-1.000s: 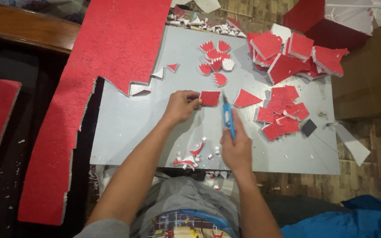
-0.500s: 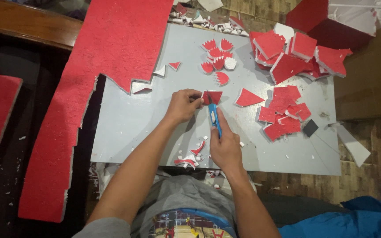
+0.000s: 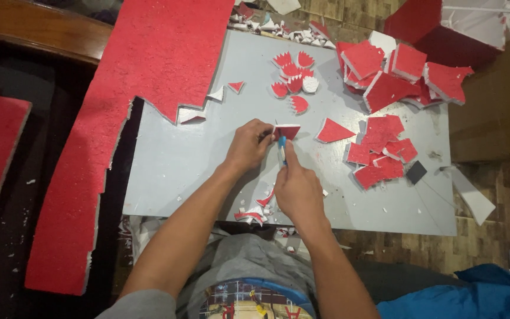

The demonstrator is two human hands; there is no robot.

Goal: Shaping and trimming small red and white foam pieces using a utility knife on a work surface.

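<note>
Left hand [image 3: 249, 145] pinches one red foam piece [image 3: 288, 130]; right hand [image 3: 297, 190] grips one blue knife [image 3: 281, 147] on grey board [image 3: 178, 165].

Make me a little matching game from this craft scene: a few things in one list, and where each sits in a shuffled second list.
Things:
1. blue knife
2. small red foam piece
3. large red foam sheet
4. dark square

Places:
A. pinched by the left hand
B. near the grey board's right edge
C. in the right hand
D. overlapping the board's left side

Pairs: 1-C, 2-A, 3-D, 4-B
</note>
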